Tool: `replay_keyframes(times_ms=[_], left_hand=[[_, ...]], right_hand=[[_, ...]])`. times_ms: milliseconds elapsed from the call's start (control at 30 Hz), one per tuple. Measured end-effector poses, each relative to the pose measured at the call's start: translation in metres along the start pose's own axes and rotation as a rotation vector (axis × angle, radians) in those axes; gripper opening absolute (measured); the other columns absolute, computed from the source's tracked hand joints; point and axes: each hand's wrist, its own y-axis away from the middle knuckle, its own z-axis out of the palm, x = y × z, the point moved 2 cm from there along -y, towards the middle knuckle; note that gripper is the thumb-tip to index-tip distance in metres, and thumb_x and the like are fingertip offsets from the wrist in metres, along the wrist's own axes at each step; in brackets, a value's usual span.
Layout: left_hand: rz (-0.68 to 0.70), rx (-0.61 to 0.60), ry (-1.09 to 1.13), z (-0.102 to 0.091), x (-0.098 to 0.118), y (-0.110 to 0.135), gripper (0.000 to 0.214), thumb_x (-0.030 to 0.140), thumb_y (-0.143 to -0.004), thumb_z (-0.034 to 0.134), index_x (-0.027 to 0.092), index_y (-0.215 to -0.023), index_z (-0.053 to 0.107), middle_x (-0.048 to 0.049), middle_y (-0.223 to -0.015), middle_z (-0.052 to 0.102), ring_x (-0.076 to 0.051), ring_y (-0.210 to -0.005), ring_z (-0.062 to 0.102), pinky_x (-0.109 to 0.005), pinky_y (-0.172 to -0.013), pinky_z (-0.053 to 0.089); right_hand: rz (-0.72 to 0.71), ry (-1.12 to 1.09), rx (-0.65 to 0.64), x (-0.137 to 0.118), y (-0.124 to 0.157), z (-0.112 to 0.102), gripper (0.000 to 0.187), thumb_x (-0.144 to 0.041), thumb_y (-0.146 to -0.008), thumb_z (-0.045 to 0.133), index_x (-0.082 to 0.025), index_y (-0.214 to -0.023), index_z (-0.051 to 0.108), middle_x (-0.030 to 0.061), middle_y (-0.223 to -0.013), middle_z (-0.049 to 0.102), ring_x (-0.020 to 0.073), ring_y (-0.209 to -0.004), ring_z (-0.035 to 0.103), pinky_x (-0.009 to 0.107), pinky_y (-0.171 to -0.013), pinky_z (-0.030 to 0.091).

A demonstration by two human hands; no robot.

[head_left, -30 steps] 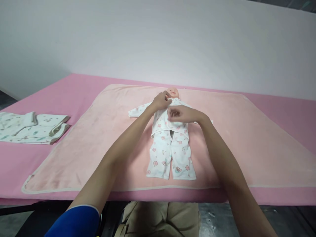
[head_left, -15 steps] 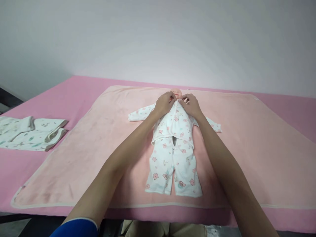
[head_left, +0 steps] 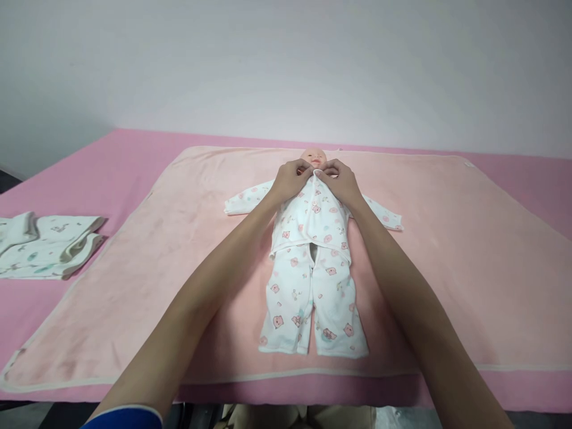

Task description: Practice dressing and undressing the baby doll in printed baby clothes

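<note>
A baby doll point(head_left: 314, 156) lies on its back, head toward the wall, dressed in a white printed top point(head_left: 308, 220) and matching trousers point(head_left: 313, 304). My left hand point(head_left: 291, 180) and my right hand point(head_left: 340, 181) meet at the top's neckline, just below the doll's chin. The fingers of each hand pinch the collar edge there. Both sleeves lie spread out to the sides. Between the trouser legs, near the waist, a small dark gap shows. Whatever fastening sits under my fingertips is hidden.
A peach blanket point(head_left: 179, 286) with a pale border lies under the doll, over a pink table cover point(head_left: 134, 161). A folded white printed cloth point(head_left: 49, 247) rests at the far left. Behind the table stands a plain pale wall point(head_left: 286, 71).
Both hands stay at the collar, with the fingertips slightly closer together. The view has shifted a little, and more of the doll's head shows above my hands.
</note>
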Motion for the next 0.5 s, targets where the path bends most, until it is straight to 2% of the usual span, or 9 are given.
replay_keyframes(times_ms=[100, 233, 367, 500], left_hand=[[-0.035, 0.003, -0.003, -0.001, 0.003, 0.002, 0.025, 0.042, -0.102, 0.068, 0.02, -0.095, 0.078, -0.0067, -0.105, 0.083, -0.021, -0.096, 0.072, -0.032, -0.091, 0.054], [-0.069, -0.01, -0.003, -0.001, 0.006, 0.004, 0.028, 0.044, -0.088, 0.086, 0.019, -0.098, 0.079, -0.0077, -0.106, 0.082, -0.021, -0.099, 0.072, -0.032, -0.091, 0.056], [-0.071, -0.034, -0.001, -0.001, 0.004, 0.002, 0.026, 0.041, -0.087, 0.086, 0.019, -0.098, 0.08, -0.0077, -0.103, 0.082, -0.02, -0.097, 0.072, -0.031, -0.092, 0.057], [-0.085, -0.027, -0.005, 0.002, 0.0, -0.001, 0.015, 0.028, -0.086, 0.081, 0.02, -0.098, 0.079, -0.006, -0.102, 0.081, -0.02, -0.096, 0.072, -0.032, -0.092, 0.058]], right_hand=[[0.022, 0.002, -0.011, 0.0, 0.0, -0.001, 0.029, -0.048, -0.086, 0.081, -0.025, -0.1, 0.07, 0.0039, -0.104, 0.081, 0.0222, -0.102, 0.075, 0.041, -0.102, 0.057], [0.078, -0.036, -0.049, 0.003, -0.002, -0.005, 0.028, -0.044, -0.086, 0.083, -0.023, -0.1, 0.073, 0.0051, -0.1, 0.081, 0.0232, -0.101, 0.075, 0.043, -0.104, 0.058], [0.177, -0.115, -0.16, 0.005, -0.002, -0.012, 0.036, -0.046, -0.082, 0.09, -0.022, -0.105, 0.077, 0.0065, -0.098, 0.082, 0.0251, -0.1, 0.075, 0.046, -0.101, 0.061], [0.21, -0.177, -0.194, 0.004, -0.002, -0.017, 0.035, -0.038, -0.081, 0.091, -0.021, -0.109, 0.08, 0.0068, -0.103, 0.083, 0.0234, -0.101, 0.075, 0.043, -0.104, 0.06]])
